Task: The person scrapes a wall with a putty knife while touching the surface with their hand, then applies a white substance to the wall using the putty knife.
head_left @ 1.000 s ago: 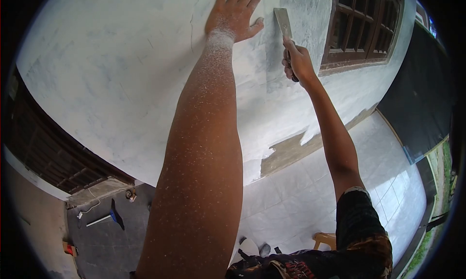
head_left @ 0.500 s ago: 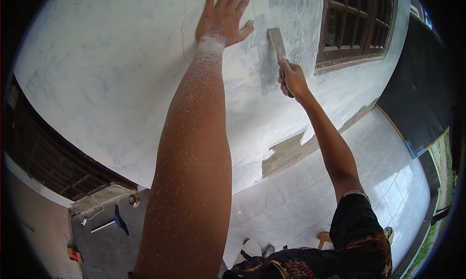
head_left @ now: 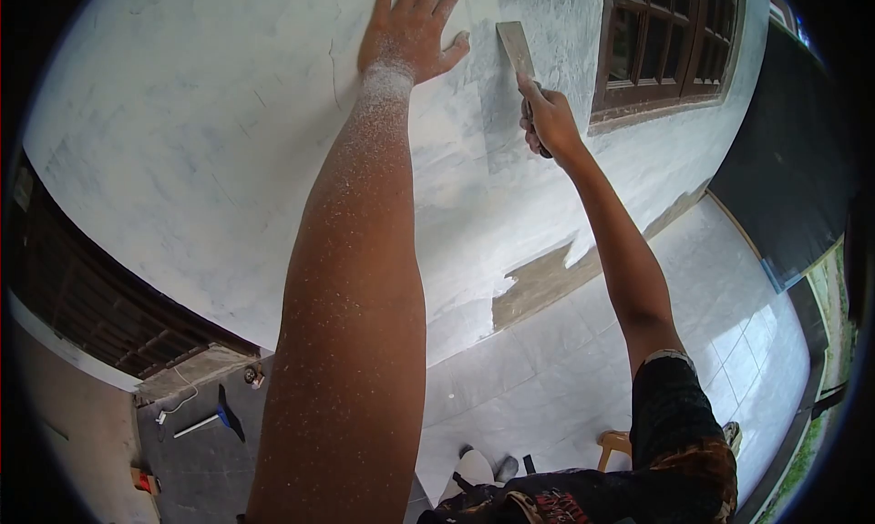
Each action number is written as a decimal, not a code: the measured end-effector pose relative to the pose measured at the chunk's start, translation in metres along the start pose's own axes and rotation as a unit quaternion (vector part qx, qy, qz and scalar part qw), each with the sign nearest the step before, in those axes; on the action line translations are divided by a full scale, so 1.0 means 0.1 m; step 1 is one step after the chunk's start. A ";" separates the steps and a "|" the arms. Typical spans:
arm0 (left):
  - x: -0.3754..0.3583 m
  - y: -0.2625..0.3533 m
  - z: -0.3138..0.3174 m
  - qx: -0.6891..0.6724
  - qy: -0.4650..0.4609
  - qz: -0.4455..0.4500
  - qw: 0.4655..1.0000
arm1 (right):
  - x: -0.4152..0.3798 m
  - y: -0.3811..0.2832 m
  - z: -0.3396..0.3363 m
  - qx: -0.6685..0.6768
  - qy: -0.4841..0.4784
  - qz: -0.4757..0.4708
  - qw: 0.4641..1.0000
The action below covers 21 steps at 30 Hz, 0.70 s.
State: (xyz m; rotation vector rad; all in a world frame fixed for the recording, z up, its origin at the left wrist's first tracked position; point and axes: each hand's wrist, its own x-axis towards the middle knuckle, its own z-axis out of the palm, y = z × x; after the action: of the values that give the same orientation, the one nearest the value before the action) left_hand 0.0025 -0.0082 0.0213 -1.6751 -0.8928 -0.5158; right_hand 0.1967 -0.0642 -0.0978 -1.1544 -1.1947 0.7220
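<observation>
My left hand lies flat against the white, patchy wall, fingers spread, with its fingertips cut off by the top of the view. White dust coats the wrist and speckles the forearm. To the right, my right hand is wrapped round the dark handle of a putty knife. The wide metal blade points up and lies at or just off a greyer patch of the wall; contact cannot be made out. Thin cracks run through the wall left of my left hand.
A brown wooden window is at the upper right, beside dark sheeting. Bare grey plaster shows low on the wall above floor tiles. A stool stands near my body; a blue-headed floor squeegee or broom lies lower left.
My right hand and the putty knife have moved up along the wall. My left hand stays on the wall, appearing slightly higher and further left in view.
</observation>
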 end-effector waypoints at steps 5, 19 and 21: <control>0.00 0.00 -0.04 -0.014 -0.021 -0.001 1.000 | -0.17 0.22 -0.04 0.011 -0.009 0.046 0.999; 0.02 0.01 -0.02 0.009 -0.027 0.000 1.000 | 0.02 0.05 -0.08 -0.004 0.014 0.014 1.000; 0.01 0.01 -0.04 0.014 -0.029 0.000 0.999 | 0.09 -0.11 -0.01 0.020 0.022 -0.004 1.000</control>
State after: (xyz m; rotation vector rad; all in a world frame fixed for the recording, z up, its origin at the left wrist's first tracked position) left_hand 0.0038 -0.0114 0.0225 -1.6714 -0.9376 -0.4536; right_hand 0.1990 -0.0595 -0.0839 -1.1264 -1.1438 0.7077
